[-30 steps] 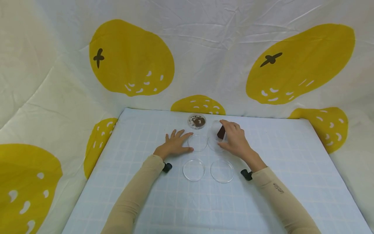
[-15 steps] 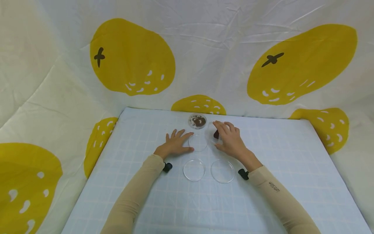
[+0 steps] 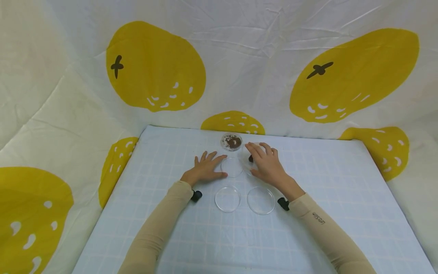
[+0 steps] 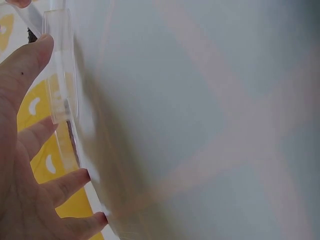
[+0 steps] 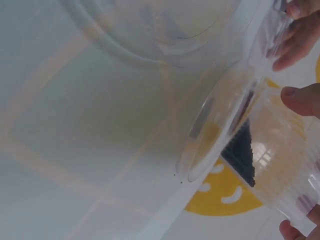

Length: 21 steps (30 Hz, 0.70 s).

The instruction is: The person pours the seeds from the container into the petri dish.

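Note:
My left hand [image 3: 205, 169] lies with fingers spread, thumb and forefinger at opposite sides of a clear petri dish [image 3: 232, 168]; in the left wrist view, the thumb touches the rim of this dish [image 4: 60, 70]. My right hand [image 3: 267, 163] grips a clear ribbed plastic cup [image 5: 280, 132], thumb on one side and fingertips on the other. Dark brown powder [image 5: 243, 154] lies wedge-shaped in one corner of the tilted cup. In the right wrist view, the cup is close by another shallow clear dish [image 5: 212, 132]; from the head, cup and hand overlap that area.
Two clear round dishes, one front left [image 3: 227, 211] and one front right [image 3: 261, 213], rest nearer me. At the back stands a petri dish [image 3: 222, 142] of brown and white crumbs. A pale blue checked cloth [image 3: 212, 243] covers the table, with a lemon-print curtain [image 3: 246, 76] behind it.
My right hand has moved left with the cup, bringing it close to the left hand's dish. More of the powder is now hidden behind the fingers. The left hand stays in place.

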Each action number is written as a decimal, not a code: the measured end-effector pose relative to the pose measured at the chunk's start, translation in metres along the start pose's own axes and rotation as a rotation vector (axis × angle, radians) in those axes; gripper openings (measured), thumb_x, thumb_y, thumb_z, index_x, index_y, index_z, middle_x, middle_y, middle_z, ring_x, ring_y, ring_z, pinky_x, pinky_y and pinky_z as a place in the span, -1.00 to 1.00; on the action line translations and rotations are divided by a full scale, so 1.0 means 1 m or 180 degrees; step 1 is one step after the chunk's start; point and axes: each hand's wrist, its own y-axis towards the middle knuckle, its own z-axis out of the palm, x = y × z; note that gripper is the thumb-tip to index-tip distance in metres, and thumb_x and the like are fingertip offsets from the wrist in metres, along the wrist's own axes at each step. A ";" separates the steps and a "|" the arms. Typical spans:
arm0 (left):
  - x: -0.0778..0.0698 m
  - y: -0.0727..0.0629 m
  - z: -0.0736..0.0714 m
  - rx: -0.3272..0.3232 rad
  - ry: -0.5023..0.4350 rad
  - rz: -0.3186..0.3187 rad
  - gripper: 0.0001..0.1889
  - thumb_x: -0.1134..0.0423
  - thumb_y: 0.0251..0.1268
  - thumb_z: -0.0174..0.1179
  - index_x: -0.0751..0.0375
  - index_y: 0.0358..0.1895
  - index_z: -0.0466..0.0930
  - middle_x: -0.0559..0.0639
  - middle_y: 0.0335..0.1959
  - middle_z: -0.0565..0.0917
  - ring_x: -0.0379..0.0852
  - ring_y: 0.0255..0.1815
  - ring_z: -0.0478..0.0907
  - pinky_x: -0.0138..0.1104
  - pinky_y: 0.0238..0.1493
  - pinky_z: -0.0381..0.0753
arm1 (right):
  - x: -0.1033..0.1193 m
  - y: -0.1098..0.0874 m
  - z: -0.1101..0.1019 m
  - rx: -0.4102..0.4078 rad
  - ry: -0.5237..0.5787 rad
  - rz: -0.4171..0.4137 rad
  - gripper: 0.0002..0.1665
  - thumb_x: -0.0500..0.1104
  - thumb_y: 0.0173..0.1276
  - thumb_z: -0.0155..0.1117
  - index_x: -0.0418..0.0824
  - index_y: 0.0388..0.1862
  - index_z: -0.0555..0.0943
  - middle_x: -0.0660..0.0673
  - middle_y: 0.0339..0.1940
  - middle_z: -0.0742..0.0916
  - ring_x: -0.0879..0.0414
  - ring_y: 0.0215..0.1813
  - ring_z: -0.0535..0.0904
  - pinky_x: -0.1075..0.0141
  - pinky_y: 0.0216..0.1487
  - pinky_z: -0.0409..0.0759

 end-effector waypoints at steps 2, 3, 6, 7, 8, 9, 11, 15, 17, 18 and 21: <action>0.000 0.000 0.000 0.0006 -0.0001 0.0000 -0.14 -0.44 0.27 0.10 -0.40 0.59 0.02 0.08 0.63 -0.06 0.37 0.58 -0.30 0.41 0.36 -0.34 | 0.001 0.000 0.000 0.0003 -0.0049 -0.0035 0.25 -0.06 0.02 0.67 -0.10 0.59 0.13 -0.20 0.50 0.36 -0.35 0.43 0.18 -0.32 0.20 0.28; 0.000 0.000 0.000 0.0006 0.0001 -0.0002 -0.14 -0.44 0.27 0.10 -0.40 0.59 0.02 0.08 0.64 -0.06 0.37 0.58 -0.30 0.41 0.36 -0.34 | 0.001 0.000 0.000 -0.0003 -0.0076 -0.0055 0.26 -0.05 0.02 0.67 -0.10 0.60 0.12 -0.20 0.50 0.36 -0.35 0.43 0.18 -0.32 0.20 0.28; 0.000 0.000 0.000 0.0001 -0.0007 0.0003 -0.15 -0.43 0.27 0.10 -0.40 0.59 0.03 0.08 0.63 -0.06 0.38 0.58 -0.29 0.41 0.36 -0.34 | 0.002 0.001 0.001 -0.0052 -0.0159 -0.0125 0.27 -0.05 0.02 0.68 -0.12 0.60 0.11 -0.20 0.50 0.36 -0.34 0.42 0.19 -0.32 0.18 0.30; -0.001 0.000 0.000 0.0003 -0.0010 0.0003 -0.14 -0.43 0.27 0.10 -0.39 0.59 0.03 0.08 0.63 -0.05 0.38 0.58 -0.29 0.42 0.36 -0.34 | 0.003 0.001 0.001 -0.0068 -0.0187 -0.0144 0.27 -0.05 0.01 0.68 -0.12 0.60 0.11 -0.20 0.50 0.36 -0.34 0.42 0.19 -0.31 0.18 0.30; -0.001 0.000 0.000 0.0004 -0.0018 0.0002 -0.14 -0.43 0.27 0.10 -0.40 0.59 0.03 0.08 0.63 -0.05 0.38 0.58 -0.30 0.42 0.36 -0.34 | 0.003 0.001 0.001 -0.0083 -0.0213 -0.0159 0.28 -0.05 0.01 0.68 -0.12 0.60 0.11 -0.19 0.50 0.37 -0.33 0.42 0.20 -0.31 0.17 0.31; -0.001 0.000 0.000 0.0006 -0.0026 0.0001 -0.14 -0.43 0.26 0.11 -0.39 0.59 0.03 0.08 0.63 -0.05 0.38 0.58 -0.30 0.42 0.36 -0.34 | 0.003 0.001 0.001 -0.0092 -0.0235 -0.0171 0.28 -0.05 0.00 0.68 -0.13 0.60 0.11 -0.19 0.50 0.37 -0.33 0.42 0.20 -0.30 0.17 0.31; 0.000 0.000 0.000 0.0008 -0.0034 0.0003 -0.14 -0.43 0.26 0.11 -0.39 0.59 0.03 0.08 0.63 -0.05 0.38 0.58 -0.30 0.42 0.36 -0.35 | 0.003 0.002 0.002 -0.0099 -0.0279 -0.0187 0.28 -0.05 0.00 0.68 -0.13 0.60 0.11 -0.18 0.50 0.37 -0.32 0.42 0.20 -0.30 0.17 0.31; 0.001 0.001 0.001 0.0004 -0.0034 0.0008 -0.14 -0.44 0.26 0.10 -0.40 0.59 0.03 0.09 0.63 -0.05 0.38 0.58 -0.30 0.42 0.36 -0.34 | 0.005 0.002 0.002 -0.0113 -0.0360 -0.0239 0.27 -0.04 0.00 0.68 -0.14 0.60 0.12 -0.17 0.50 0.37 -0.32 0.42 0.20 -0.29 0.16 0.32; 0.001 0.001 0.001 0.0002 -0.0038 0.0010 -0.14 -0.44 0.26 0.10 -0.40 0.59 0.03 0.09 0.63 -0.05 0.38 0.57 -0.30 0.42 0.36 -0.34 | 0.006 0.003 0.002 -0.0130 -0.0389 -0.0281 0.27 -0.05 -0.01 0.69 -0.15 0.59 0.14 -0.16 0.50 0.37 -0.33 0.41 0.21 -0.29 0.16 0.33; 0.001 0.001 0.001 -0.0002 -0.0041 0.0011 -0.14 -0.44 0.26 0.11 -0.39 0.59 0.03 0.10 0.63 -0.05 0.38 0.57 -0.30 0.42 0.36 -0.34 | 0.006 0.003 0.002 -0.0135 -0.0404 -0.0304 0.26 -0.05 -0.01 0.69 -0.15 0.59 0.14 -0.16 0.50 0.37 -0.33 0.41 0.22 -0.28 0.16 0.33; 0.001 0.001 0.000 -0.0008 -0.0053 0.0014 -0.13 -0.44 0.25 0.11 -0.39 0.59 0.04 0.10 0.63 -0.04 0.39 0.57 -0.29 0.42 0.35 -0.34 | 0.007 0.004 0.001 -0.0145 -0.0455 -0.0356 0.26 -0.05 -0.03 0.70 -0.16 0.58 0.16 -0.16 0.50 0.37 -0.34 0.41 0.22 -0.28 0.16 0.33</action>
